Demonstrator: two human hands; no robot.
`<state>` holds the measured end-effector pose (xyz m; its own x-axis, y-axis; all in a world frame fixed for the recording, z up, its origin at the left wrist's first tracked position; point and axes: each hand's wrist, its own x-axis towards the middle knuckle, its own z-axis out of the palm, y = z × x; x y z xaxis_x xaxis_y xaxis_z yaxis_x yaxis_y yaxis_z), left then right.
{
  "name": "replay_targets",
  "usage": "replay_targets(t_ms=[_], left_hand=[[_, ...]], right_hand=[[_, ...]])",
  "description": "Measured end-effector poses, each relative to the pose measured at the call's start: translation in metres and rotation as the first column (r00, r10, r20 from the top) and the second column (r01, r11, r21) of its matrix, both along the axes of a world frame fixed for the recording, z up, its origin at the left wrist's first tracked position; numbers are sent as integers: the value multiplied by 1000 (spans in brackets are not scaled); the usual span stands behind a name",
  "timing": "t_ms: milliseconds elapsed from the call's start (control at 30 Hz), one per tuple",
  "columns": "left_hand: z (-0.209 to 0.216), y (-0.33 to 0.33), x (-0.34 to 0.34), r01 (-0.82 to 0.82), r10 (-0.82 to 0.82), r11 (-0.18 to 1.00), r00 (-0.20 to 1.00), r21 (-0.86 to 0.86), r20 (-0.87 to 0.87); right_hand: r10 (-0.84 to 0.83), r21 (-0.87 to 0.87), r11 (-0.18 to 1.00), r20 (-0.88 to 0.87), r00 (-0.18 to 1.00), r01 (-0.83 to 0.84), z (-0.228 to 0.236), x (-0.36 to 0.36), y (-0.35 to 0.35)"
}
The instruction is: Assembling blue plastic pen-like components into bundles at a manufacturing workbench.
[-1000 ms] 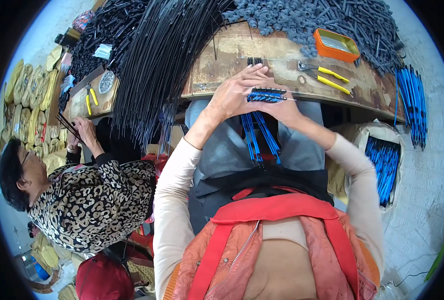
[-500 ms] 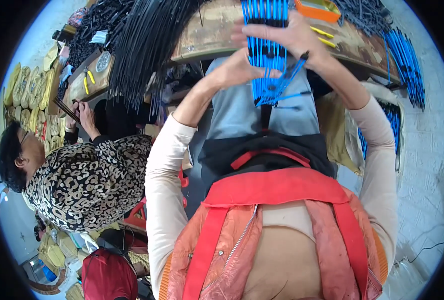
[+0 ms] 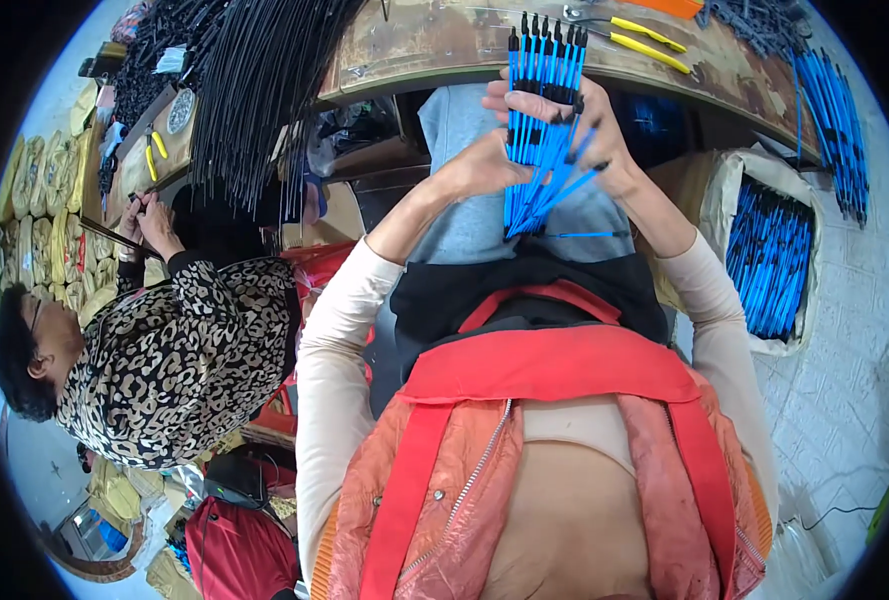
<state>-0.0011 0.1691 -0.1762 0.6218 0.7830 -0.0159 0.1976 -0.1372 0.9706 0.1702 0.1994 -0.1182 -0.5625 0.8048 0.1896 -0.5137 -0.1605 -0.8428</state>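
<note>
Over my lap, both hands grip a bundle of thin blue rods (image 3: 532,70) with black tips and black fittings along them. My left hand (image 3: 489,163) is wrapped round the lower part from the left. My right hand (image 3: 604,140) closes on the upper part, its fingers reaching across the rods. Several rods splay out at the lower right, partly blurred, and one lies nearly level near my thigh. Just beyond the bundle, yellow-handled pliers (image 3: 649,45) rest on the worn wooden bench (image 3: 414,50).
A white-lined sack (image 3: 812,300) holding many blue rods stands at my right. More blue rods (image 3: 834,140) hang over the bench's right end. Long black rods (image 3: 254,100) overhang its left side. On the left sits a co-worker (image 3: 179,360) in a patterned top, holding dark rods.
The bundle has shifted down toward my lap, so its black upper tips now show. Its loose rods have swung. My view has shifted, bringing more of the sack into sight.
</note>
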Motion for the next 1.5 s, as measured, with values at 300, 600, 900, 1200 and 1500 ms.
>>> replay_targets(t_ms=[300, 600, 900, 1200, 1500], left_hand=[[52, 11, -51, 163, -125, 846, 986, -507, 109], [89, 151, 34, -325, 450, 747, 890, 580, -80], [71, 203, 52, -149, 421, 609, 893, 779, -158], [91, 94, -36, -470, 662, 740, 633, -481, 400], [117, 57, -29, -624, 628, 749, 563, -222, 537]], right_hand=[[-73, -103, 988, 344, 936, 114, 39, -19, -12], [-96, -125, 981, 352, 931, 148, 21, -10, -15], [-109, -68, 989, 253, 961, 130, 14, -16, -11], [-145, -95, 979, 284, 948, 178, 26, -12, -6], [-141, -77, 982, 308, 941, 172, 28, -25, -8]])
